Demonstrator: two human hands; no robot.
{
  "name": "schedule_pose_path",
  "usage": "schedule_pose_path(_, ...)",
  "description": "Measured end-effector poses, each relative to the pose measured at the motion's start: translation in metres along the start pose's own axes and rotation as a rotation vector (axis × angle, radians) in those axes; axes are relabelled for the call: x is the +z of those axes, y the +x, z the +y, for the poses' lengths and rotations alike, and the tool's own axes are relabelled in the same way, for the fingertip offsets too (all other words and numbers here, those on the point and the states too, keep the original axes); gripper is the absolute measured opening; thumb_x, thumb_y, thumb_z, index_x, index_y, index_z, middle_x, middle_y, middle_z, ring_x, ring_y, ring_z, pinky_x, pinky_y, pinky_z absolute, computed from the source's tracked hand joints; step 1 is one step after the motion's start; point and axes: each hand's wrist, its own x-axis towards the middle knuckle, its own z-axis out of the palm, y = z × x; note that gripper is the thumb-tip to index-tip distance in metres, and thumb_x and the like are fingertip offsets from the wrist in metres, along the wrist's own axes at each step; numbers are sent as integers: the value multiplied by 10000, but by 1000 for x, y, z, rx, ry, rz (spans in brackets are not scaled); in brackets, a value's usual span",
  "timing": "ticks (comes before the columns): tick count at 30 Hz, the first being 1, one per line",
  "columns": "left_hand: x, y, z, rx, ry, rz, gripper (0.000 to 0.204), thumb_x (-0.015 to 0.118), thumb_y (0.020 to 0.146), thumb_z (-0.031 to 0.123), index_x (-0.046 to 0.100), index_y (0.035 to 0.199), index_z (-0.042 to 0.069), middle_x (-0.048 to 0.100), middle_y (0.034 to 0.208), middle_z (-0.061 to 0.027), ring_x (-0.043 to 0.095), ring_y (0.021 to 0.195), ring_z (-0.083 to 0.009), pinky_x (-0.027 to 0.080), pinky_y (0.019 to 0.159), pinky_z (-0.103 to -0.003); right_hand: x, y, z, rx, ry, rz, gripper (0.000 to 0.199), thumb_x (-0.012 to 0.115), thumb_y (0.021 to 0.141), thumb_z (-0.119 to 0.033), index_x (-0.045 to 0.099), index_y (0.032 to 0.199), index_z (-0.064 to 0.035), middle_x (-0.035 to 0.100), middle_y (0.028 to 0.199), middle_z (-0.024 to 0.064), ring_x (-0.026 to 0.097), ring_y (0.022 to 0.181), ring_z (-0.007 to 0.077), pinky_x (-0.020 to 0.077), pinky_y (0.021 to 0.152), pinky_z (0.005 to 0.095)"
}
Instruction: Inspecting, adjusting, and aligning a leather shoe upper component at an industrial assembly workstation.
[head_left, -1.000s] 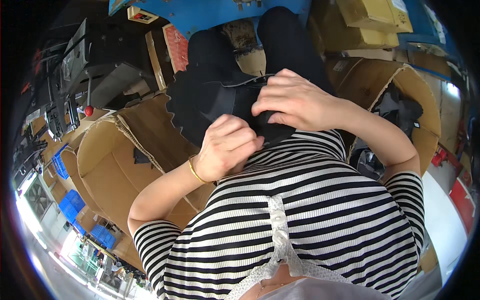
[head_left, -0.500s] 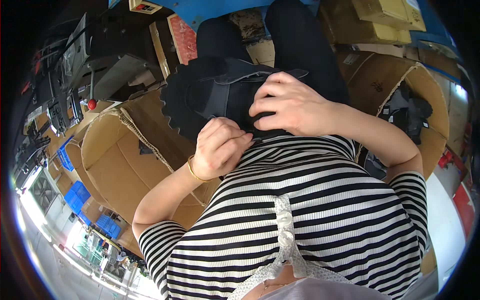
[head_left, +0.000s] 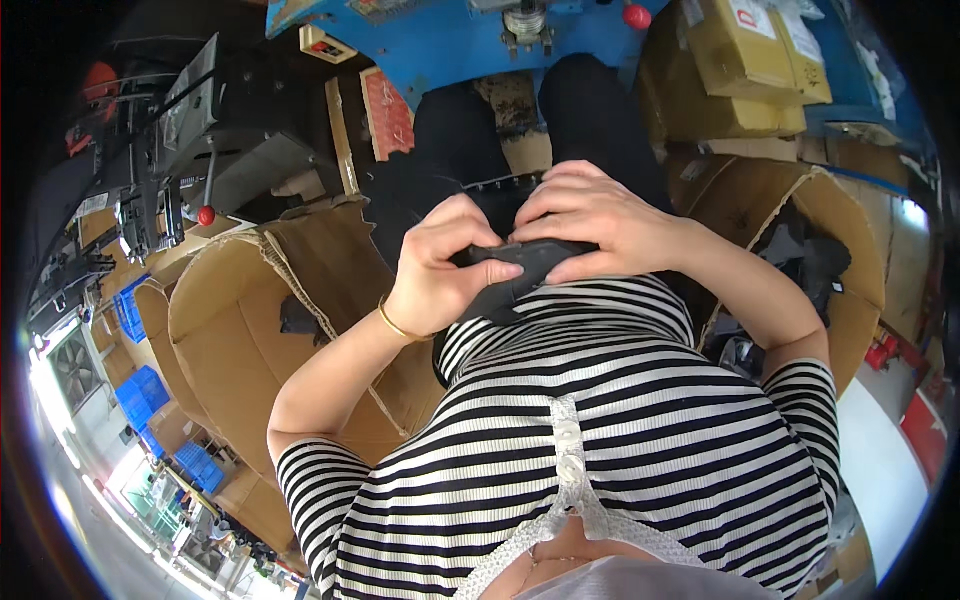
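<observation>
A dark, soft piece that looks like a black shoe upper point(head_left: 541, 258) lies across my lap, its near part folded up against my striped shirt. My left hand point(head_left: 440, 268) pinches the folded edge, thumb on the near side and fingers curled behind. From the other side my right hand point(head_left: 610, 222) grips the same edge, with its thumb below and its fingers laid over the top. The two thumbs are close together on the dark material. A notched outer edge of the upper shows left of my left hand; the rest blends into my black trousers.
An open carton point(head_left: 225, 335) stands at my left, with a dark piece inside. Another open carton point(head_left: 862, 235) at my right holds several dark pieces. Ahead is a blue machine point(head_left: 440, 48); stacked boxes point(head_left: 745, 65) sit at far right. A red-knobbed lever point(head_left: 206, 215) sticks out at left.
The upper, spread flatter before, is now folded up toward me between both hands. My left thumb has moved onto its face, and my right hand has closed on the edge. The view has tilted upward.
</observation>
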Motion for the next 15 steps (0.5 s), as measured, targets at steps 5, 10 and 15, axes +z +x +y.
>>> schedule_pose_path(5,0,14,8,-122,-310,40,222,823,656,24,664,811,11,541,829,-23,508,758,-115,410,684,-242,-22,0,-2,59,202,7,498,747,746,-355,632,1124,-52,581,1148,75,527,1078,269,347,976,413)
schedule_pose_path(10,6,23,4,-202,-331,45,215,810,693,63,655,832,12,536,844,-25,511,777,-118,418,705,-249,-11,-24,10,86,202,119,456,793,707,-247,647,1068,-11,582,1119,104,536,1040,277,395,918,398)
schedule_pose_path(15,-25,41,29,-70,183,-164,433,802,730,242,612,1032,-4,557,949,-99,550,920,-226,417,854,-317,-19,-27,15,156,494,167,395,771,721,-132,645,1063,19,594,1019,114,551,950,248,433,845,342)
